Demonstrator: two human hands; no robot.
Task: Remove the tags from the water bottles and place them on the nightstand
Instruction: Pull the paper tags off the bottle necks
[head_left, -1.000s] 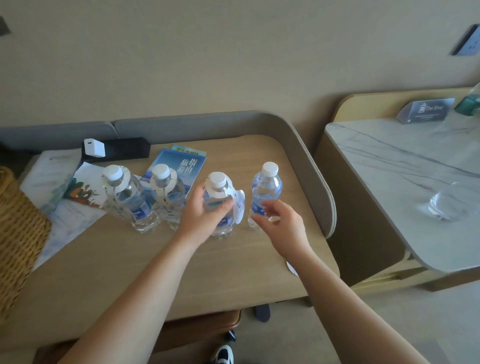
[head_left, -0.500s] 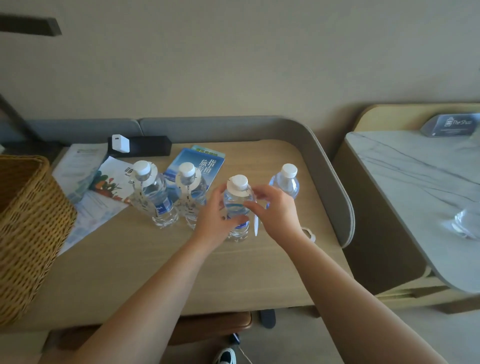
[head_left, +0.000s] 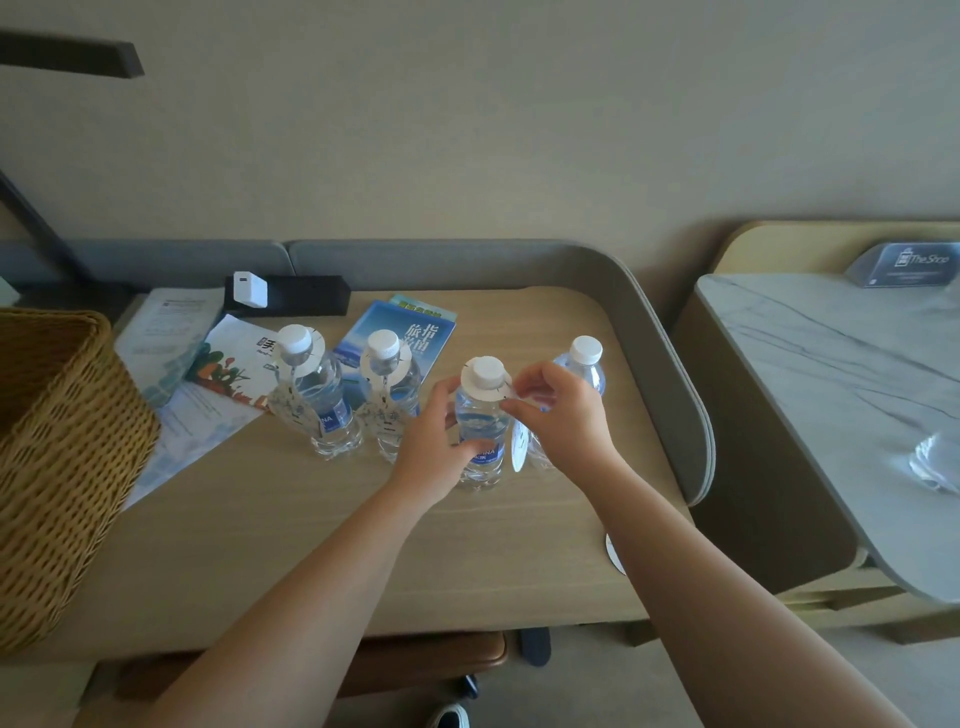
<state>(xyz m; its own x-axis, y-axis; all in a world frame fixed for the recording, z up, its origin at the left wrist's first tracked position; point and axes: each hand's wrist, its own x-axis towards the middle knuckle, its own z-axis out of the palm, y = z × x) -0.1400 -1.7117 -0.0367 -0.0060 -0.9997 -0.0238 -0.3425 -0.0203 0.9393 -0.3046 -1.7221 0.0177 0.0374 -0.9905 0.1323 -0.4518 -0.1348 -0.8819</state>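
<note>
Landmark: black power strip (head_left: 296, 295) at the back edge of the wooden desk (head_left: 260, 530). White charger (head_left: 250, 289) plugged into its left end. Blue travel booklet (head_left: 402, 338) lies just right of and in front of strip. Illustrated leaflets (head_left: 228, 364) lie in front-left. Wicker basket (head_left: 57, 457) far left. Marble-top table (head_left: 831, 395) well right, carrying acrylic sign (head_left: 906, 264).

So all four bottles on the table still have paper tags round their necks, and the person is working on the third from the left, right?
Not quite: the head view shows three tagged. The rightmost bottle has a bare neck. The left hand steadies the third bottle while the right hand pinches its tag.
</note>
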